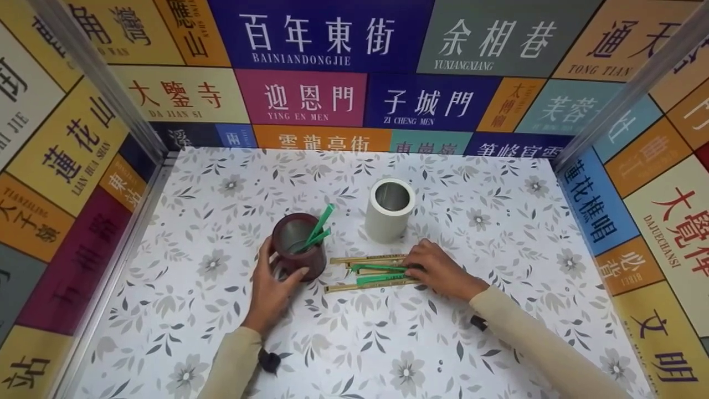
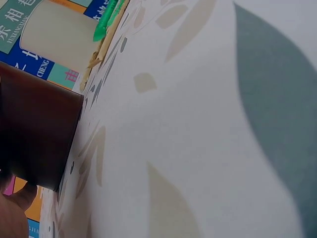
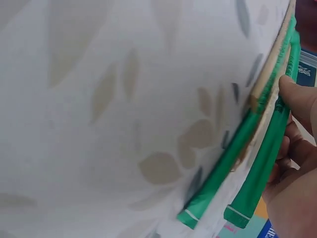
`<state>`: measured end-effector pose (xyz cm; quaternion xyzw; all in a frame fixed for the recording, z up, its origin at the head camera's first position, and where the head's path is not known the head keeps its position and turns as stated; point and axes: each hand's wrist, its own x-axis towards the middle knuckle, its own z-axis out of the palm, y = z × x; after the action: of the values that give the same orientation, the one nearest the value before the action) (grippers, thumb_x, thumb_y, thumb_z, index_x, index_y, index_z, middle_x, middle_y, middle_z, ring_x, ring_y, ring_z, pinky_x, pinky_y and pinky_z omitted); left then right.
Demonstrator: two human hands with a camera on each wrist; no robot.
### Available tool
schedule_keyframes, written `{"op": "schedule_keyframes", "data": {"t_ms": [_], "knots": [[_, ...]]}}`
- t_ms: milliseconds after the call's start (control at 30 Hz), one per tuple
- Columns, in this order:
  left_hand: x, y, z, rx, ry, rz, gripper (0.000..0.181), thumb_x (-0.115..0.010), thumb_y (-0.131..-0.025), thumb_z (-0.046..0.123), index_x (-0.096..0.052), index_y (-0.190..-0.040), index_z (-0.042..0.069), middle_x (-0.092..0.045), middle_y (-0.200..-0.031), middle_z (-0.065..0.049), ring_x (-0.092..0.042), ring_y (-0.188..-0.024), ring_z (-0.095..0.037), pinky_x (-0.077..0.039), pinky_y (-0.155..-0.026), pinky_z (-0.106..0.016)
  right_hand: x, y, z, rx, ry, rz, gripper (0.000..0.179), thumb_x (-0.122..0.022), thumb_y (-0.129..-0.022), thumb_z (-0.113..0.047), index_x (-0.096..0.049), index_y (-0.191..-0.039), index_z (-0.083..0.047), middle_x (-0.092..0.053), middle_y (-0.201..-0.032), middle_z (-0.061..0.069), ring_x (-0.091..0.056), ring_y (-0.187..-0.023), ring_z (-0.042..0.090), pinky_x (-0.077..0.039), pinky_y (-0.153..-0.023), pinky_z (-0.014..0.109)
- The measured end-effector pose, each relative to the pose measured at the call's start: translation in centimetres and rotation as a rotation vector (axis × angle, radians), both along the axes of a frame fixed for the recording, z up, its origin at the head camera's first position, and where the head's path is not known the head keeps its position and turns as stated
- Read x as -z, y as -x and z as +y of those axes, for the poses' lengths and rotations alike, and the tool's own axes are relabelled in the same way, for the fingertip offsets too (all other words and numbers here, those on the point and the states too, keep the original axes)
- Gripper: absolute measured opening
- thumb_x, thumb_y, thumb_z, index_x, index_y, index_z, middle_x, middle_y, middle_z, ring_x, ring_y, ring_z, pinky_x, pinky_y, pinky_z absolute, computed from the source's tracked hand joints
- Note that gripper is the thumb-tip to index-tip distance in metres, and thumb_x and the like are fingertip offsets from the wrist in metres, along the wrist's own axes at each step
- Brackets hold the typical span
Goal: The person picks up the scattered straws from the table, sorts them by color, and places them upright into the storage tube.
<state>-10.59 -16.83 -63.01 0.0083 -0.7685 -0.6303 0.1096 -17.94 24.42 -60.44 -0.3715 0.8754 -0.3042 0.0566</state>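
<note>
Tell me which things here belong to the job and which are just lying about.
Part of the job, it seems:
dark red cup, in left hand
green packet, pinched in right hand
green packets in the cup
tan packets, with another green one

Just there, apparently:
white cup, untouched, possibly needed later
sign-covered walls

Dark-blue rectangular wall panel [image 1: 321, 39]: 百年東街, BAINIANDONGJIE. Pink rectangular panel [image 1: 309, 102]: YING EN MEN; grey rectangular panel [image 1: 501, 39]: YUXIANGXIANG; cream rectangular panel [image 1: 180, 95]: DA JIAN SI. Dark print on slim green packet [image 3: 260, 171] illegible.
</note>
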Motion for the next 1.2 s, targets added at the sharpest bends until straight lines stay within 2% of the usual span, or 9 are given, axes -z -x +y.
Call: {"op": "schedule_keyframes", "data": {"t_ms": [133,267,467,567,800,967,1200], "knots": [[0.1,0.0,-0.1,0.002,0.022,0.019,0.105,-0.095,-0.091,0.028,-0.03,-0.174,0.024,-0.045,-0.165,-0.008,-0.045,-0.155,-0.03,-0.046,-0.124,-0.047,-0.7,-0.2,-0.3,0.035,0.043,-0.038,0.011,-0.082,-0.101,-0.013,-0.085,-0.111,-0.014,-0.075,-0.105,-0.005,-0.056,-0.099,0.017,-0.049,-0.087,0.039],[0.2,0.0,-0.1,0.003,0.027,0.028,0.105,-0.095,-0.091,0.029,-0.03,-0.174,0.024,-0.045,-0.166,-0.007,-0.045,-0.155,-0.028,-0.046,-0.124,-0.047,-1.4,-0.4,-0.8,0.114,0.179,-0.139,0.01,-0.085,-0.099,-0.011,-0.086,-0.108,-0.012,-0.077,-0.105,-0.005,-0.06,-0.098,0.018,-0.052,-0.086,0.034],[0.1,0.0,-0.1,0.003,0.019,0.035,0.105,-0.095,-0.09,0.026,-0.031,-0.173,0.026,-0.046,-0.164,-0.005,-0.045,-0.154,-0.026,-0.046,-0.124,-0.047,-3.3,-0.8,-1.7,0.199,0.367,-0.243,0.01,-0.085,-0.099,-0.01,-0.086,-0.106,-0.017,-0.077,-0.104,0.001,-0.055,-0.085,0.02,-0.043,-0.074,0.034],[0.0,0.0,-0.1,-0.003,0.009,0.029,0.104,-0.096,-0.09,0.025,-0.032,-0.172,0.027,-0.047,-0.163,-0.005,-0.046,-0.153,-0.027,-0.047,-0.123,-0.046,-4.2,-0.7,-2.1,0.211,0.401,-0.25,0.009,-0.083,-0.101,-0.013,-0.085,-0.107,-0.02,-0.076,-0.105,0.002,-0.054,-0.085,0.019,-0.04,-0.074,0.034],[0.0,0.0,0.0,0.0,-0.009,0.028,0.102,-0.096,-0.089,0.023,-0.034,-0.171,0.027,-0.047,-0.163,-0.003,-0.045,-0.154,-0.023,-0.046,-0.123,-0.041,-5.4,-0.3,-3.2,0.218,0.488,-0.283,0.009,-0.081,-0.102,-0.012,-0.083,-0.108,-0.006,-0.073,-0.093,0.006,-0.053,-0.077,0.022,-0.044,-0.071,0.031],[0.0,0.0,0.0,0.001,-0.005,0.039,0.102,-0.096,-0.089,0.024,-0.034,-0.171,0.028,-0.047,-0.163,-0.002,-0.045,-0.154,-0.022,-0.046,-0.124,-0.043,-6.0,0.0,-4.2,0.219,0.537,-0.301,0.005,-0.082,-0.101,-0.01,-0.084,-0.105,-0.009,-0.073,-0.091,0.007,-0.054,-0.076,0.025,-0.045,-0.07,0.029],[0.1,0.0,-0.1,0.013,-0.006,0.04,0.105,-0.095,-0.09,0.031,-0.031,-0.173,0.028,-0.047,-0.162,-0.003,-0.046,-0.153,-0.024,-0.047,-0.122,-0.044,-6.8,0.0,-5.4,0.199,0.568,-0.308,0.004,-0.082,-0.101,-0.012,-0.083,-0.103,-0.008,-0.074,-0.09,0.011,-0.056,-0.075,0.018,-0.048,-0.068,0.025]]}}
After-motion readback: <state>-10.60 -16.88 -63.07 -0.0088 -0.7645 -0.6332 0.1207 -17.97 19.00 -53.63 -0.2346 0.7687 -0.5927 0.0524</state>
